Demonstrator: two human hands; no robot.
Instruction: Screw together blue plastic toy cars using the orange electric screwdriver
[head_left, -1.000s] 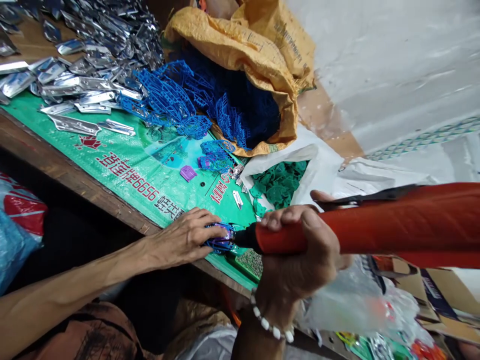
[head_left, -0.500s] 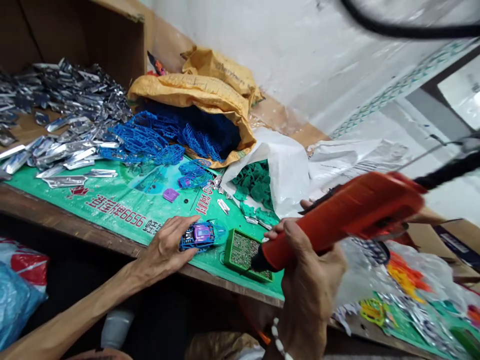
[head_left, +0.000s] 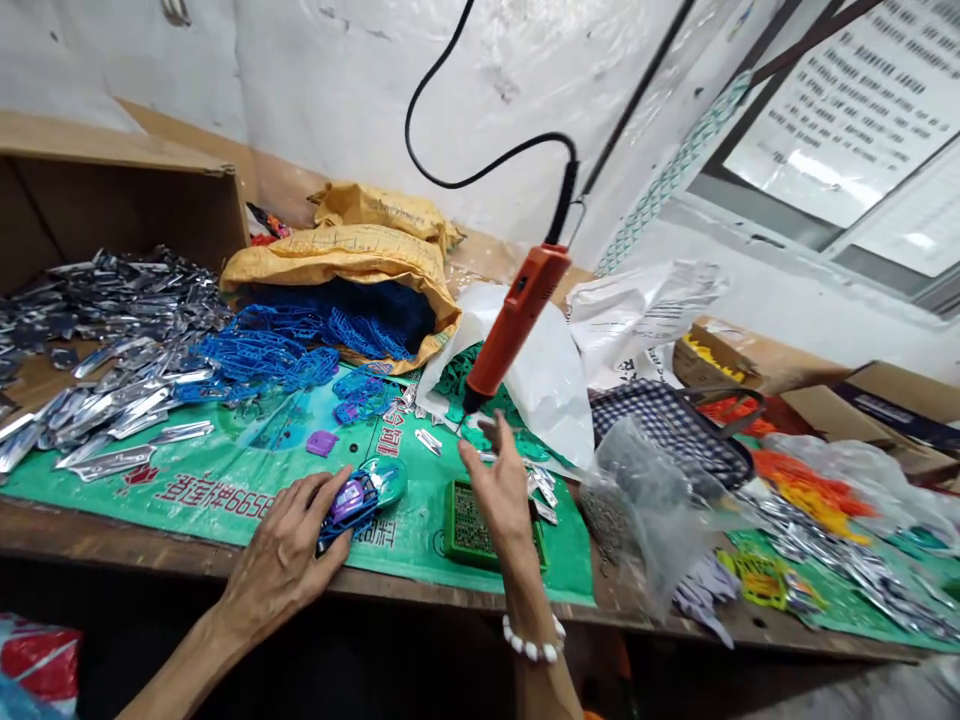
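My left hand (head_left: 289, 540) grips a toy car (head_left: 349, 505) with a blue cage frame and a purple piece inside, low over the green mat. A teal part (head_left: 390, 482) shows at the car's right end. My right hand (head_left: 501, 490) is empty, thumb and fingers spread, above a green tray (head_left: 451, 525) of small screws. Just beyond its fingertips an orange electric screwdriver (head_left: 514, 325) hangs on its cord, bit pointing down. A loose purple piece (head_left: 321, 442) lies behind the car.
Shiny silver parts (head_left: 112, 340) are heaped in a cardboard box at left. A yellow sack (head_left: 337, 250) spills blue frames (head_left: 270, 350), and a white bag (head_left: 551, 390) holds green parts. Further right are a checked bag (head_left: 660, 430) and a clear plastic bag (head_left: 645, 520).
My right hand has let go of the screwdriver, which now hangs upright behind it. The left hand still holds the toy car, whose teal end now looks larger. The view has shifted.
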